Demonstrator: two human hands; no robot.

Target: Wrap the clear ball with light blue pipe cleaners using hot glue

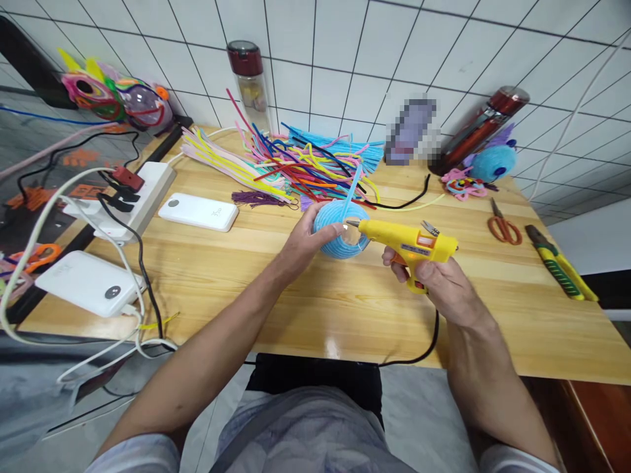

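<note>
My left hand point(310, 235) grips the left side of a round blue coil of pipe cleaner point(332, 244), its thumb lying across the front. A loose blue end of the coil sticks up toward the back. Through the opening in the coil's middle a pale surface shows. My right hand point(436, 282) is wrapped round the handle of a yellow hot glue gun point(409, 243), fingers by its orange trigger. The gun's metal nozzle points left, close to the left thumb and the coil's opening. From its handle a black cord runs down to the table's front edge.
Behind the coil lies a heap of coloured pipe cleaners point(315, 164). Scissors point(503, 223) and pliers point(557, 263) rest at the right. White power banks point(198, 211) and a power strip point(142, 197) with cables occupy the left. Bottles point(251, 85) stand along the tiled wall.
</note>
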